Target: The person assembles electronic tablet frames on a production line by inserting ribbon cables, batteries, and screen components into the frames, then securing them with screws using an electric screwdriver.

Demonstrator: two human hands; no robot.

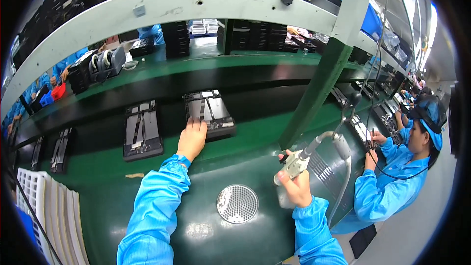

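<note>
My left hand reaches onto the conveyor, its fingers close together over the near left edge of a black tray. In that tray lies an opened tablet-like device with grey panels and a dark strip; my thumb is hidden. My right hand is wrapped round a pale pistol-grip tool above the green bench, and a hose runs from its upper end. A second black tray with a similar device sits to the left of my left hand.
A round perforated metal plate is set in the green bench. White lattice trays are stacked at the left. A green post rises beyond the tool. At the right, a co-worker in blue handles another device. Further trays line the conveyor.
</note>
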